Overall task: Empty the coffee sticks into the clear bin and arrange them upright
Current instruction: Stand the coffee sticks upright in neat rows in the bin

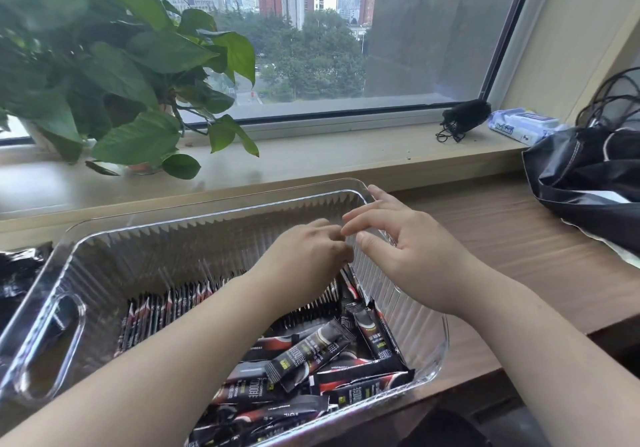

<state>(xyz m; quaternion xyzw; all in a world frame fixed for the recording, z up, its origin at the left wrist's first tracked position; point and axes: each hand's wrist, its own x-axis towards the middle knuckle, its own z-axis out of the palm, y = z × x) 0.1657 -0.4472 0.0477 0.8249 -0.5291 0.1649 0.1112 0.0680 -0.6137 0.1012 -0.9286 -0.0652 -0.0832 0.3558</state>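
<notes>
At the far left edge, a crumpled black wrapper lies on the bench, just beside the bin. Behind it, a leafy plant stands on the sill under the window.

The bin is clear with ribbed walls and sits on the bench against the sill, an oval handle cut-out in its left end. The sticks are all inside it. A packed row stands upright along the left and middle of the floor. Toward the near right corner, a loose heap of sticks lies flat and crossed, and a few lean against the right wall.

The left hand reaches into the bin above the upright row, close to the right wall. Its fingers are curled downward. Whether they grasp a stick cannot be told, since the hand hides their tips. The right hand hovers over the bin's right wall, its fingers released and spread, their tips just beside the left hand's knuckles, and it holds nothing.

Farther right, a small black pouch with a cord and a pack of wipes rest on the sill. A black bag with dark cables above it sits at the bench's far right end.
</notes>
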